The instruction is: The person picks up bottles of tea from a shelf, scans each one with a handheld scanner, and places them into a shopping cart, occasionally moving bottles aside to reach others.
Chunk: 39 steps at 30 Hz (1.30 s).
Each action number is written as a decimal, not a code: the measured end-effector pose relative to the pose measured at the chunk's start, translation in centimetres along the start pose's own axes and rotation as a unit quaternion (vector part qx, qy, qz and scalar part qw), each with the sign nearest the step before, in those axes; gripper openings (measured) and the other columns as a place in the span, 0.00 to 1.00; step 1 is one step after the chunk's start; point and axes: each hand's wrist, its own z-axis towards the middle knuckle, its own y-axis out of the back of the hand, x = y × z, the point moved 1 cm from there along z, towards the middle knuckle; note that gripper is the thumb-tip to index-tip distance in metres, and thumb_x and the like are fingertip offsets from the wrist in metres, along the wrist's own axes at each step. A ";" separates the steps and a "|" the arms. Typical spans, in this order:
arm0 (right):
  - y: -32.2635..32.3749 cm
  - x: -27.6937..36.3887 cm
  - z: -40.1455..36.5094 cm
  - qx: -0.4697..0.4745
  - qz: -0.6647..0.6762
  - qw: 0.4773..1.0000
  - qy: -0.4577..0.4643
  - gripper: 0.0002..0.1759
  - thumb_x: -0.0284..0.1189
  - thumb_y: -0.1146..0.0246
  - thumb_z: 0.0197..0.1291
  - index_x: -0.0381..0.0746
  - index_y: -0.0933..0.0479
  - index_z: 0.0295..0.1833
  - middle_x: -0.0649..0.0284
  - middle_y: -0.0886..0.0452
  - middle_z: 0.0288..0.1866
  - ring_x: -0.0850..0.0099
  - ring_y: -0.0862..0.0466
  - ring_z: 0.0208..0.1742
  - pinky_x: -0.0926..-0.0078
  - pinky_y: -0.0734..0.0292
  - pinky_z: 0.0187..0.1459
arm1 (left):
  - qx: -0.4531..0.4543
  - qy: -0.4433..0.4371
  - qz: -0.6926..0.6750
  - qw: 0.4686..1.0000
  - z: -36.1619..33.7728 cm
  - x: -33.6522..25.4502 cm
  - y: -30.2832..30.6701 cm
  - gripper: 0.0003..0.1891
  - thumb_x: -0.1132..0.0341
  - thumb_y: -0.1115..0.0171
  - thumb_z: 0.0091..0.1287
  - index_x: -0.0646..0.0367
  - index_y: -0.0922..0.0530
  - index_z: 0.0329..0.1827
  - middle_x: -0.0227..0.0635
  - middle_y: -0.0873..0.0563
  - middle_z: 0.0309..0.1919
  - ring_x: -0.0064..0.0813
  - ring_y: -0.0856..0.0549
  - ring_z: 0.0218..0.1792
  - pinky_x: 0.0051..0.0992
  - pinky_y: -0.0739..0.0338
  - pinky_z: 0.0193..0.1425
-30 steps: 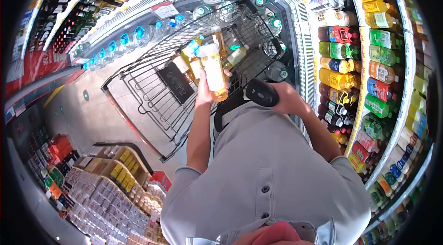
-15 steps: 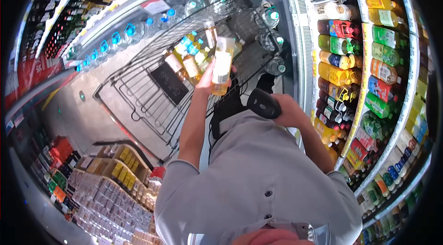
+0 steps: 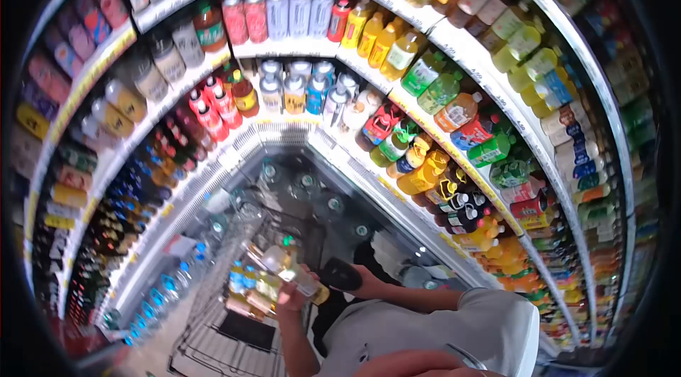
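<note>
My left hand (image 3: 288, 297) is closed around a bottle (image 3: 306, 283) of pale yellow drink with a white label, tilted over the cart. Close beside it, my right hand (image 3: 370, 283) grips a black handheld scanner (image 3: 342, 275), whose head points toward the bottle. Below and left of my left hand, several bottles (image 3: 250, 283) with yellow and amber contents sit in the wire shopping cart (image 3: 202, 348). A dark panel (image 3: 246, 331) is fixed to the cart's basket. Motion blur hides the label's print.
Stocked drink shelves (image 3: 284, 51) curve around the corner in front, with coloured bottles (image 3: 425, 171) along the right. Large water bottles (image 3: 167, 292) with blue caps stand low at the left. More clear jugs (image 3: 308, 182) stand in the dark corner base.
The view has swung up toward the shelves, so my hands and the cart appear lower. The scanner and the bottle are now closer together. Both hands keep their hold.
</note>
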 end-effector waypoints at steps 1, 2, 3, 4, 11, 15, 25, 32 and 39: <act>0.3 0.4 0.2 -0.005 0.007 1.000 0.023 0.29 0.26 0.25 0.57 0.38 0.23 0.64 0.59 0.14 0.56 0.77 0.18 0.57 0.71 0.24 0.61 | 0.000 -0.010 0.012 1.000 0.9 0.1 -1.3 0.35 0.63 0.29 0.60 0.60 0.32 0.71 0.43 0.21 0.57 0.52 0.17 0.58 0.49 0.22 0.63; 1.0 1.2 0.3 -0.011 0.009 0.999 0.051 0.30 0.25 0.25 0.57 0.37 0.23 0.66 0.59 0.15 0.58 0.75 0.19 0.60 0.70 0.25 0.63 | 0.005 -0.023 0.024 0.999 2.0 0.9 -0.8 0.36 0.64 0.29 0.61 0.57 0.33 0.72 0.45 0.22 0.59 0.52 0.18 0.59 0.50 0.23 0.65; 1.9 1.9 0.3 -0.017 0.011 0.997 0.078 0.31 0.25 0.25 0.57 0.37 0.24 0.67 0.58 0.16 0.61 0.74 0.19 0.62 0.68 0.26 0.65 | 0.059 -0.024 0.006 0.998 3.5 0.6 -3.3 0.35 0.69 0.34 0.61 0.58 0.35 0.74 0.48 0.21 0.61 0.54 0.19 0.61 0.52 0.24 0.67; 3.0 2.6 0.3 -0.014 -0.009 0.996 0.092 0.32 0.26 0.24 0.57 0.36 0.25 0.67 0.59 0.17 0.62 0.72 0.19 0.64 0.67 0.27 0.66 | 0.067 -0.017 0.034 0.997 4.4 -0.3 -6.9 0.35 0.72 0.36 0.60 0.59 0.35 0.74 0.49 0.21 0.60 0.55 0.19 0.62 0.51 0.25 0.68; 10.3 4.9 0.4 -0.200 0.027 0.964 0.174 0.35 0.35 0.19 0.52 0.38 0.23 0.66 0.61 0.15 0.60 0.76 0.18 0.59 0.69 0.23 0.62 | 0.043 0.019 0.198 0.979 12.3 -0.2 -18.6 0.46 0.87 0.44 0.58 0.52 0.47 0.82 0.47 0.26 0.68 0.43 0.23 0.68 0.37 0.24 0.69; 15.9 6.7 1.3 -0.298 0.065 0.950 0.069 0.33 0.31 0.19 0.53 0.38 0.22 0.65 0.63 0.15 0.59 0.73 0.16 0.57 0.69 0.22 0.61 | 0.087 -0.136 0.345 0.925 17.3 2.4 -27.3 0.52 0.87 0.30 0.57 0.50 0.50 0.82 0.43 0.29 0.69 0.34 0.20 0.65 0.32 0.19 0.65; 26.2 9.3 -0.2 -0.301 -0.147 0.880 0.337 0.25 0.19 0.34 0.64 0.36 0.25 0.67 0.63 0.19 0.65 0.73 0.23 0.69 0.71 0.31 0.70 | 0.100 -0.285 0.591 0.748 21.1 9.2 -40.2 0.57 0.76 0.18 0.52 0.64 0.52 0.79 0.47 0.27 0.66 0.35 0.22 0.66 0.37 0.22 0.69; 30.1 9.3 -2.8 -0.304 0.159 0.917 0.204 0.24 0.18 0.31 0.60 0.33 0.23 0.63 0.61 0.17 0.56 0.71 0.17 0.57 0.70 0.24 0.61 | 0.102 -0.111 0.530 0.834 25.2 13.7 -40.2 0.37 0.75 0.26 0.63 0.61 0.37 0.73 0.36 0.21 0.60 0.26 0.20 0.61 0.32 0.24 0.67; 31.8 5.6 -0.5 -0.293 0.305 0.894 0.146 0.22 0.21 0.32 0.60 0.32 0.22 0.61 0.59 0.17 0.58 0.70 0.18 0.59 0.70 0.25 0.64 | 0.032 0.036 0.605 0.795 29.0 12.2 -39.0 0.22 0.66 0.23 0.63 0.57 0.21 0.58 0.26 0.12 0.43 0.14 0.17 0.37 0.18 0.24 0.36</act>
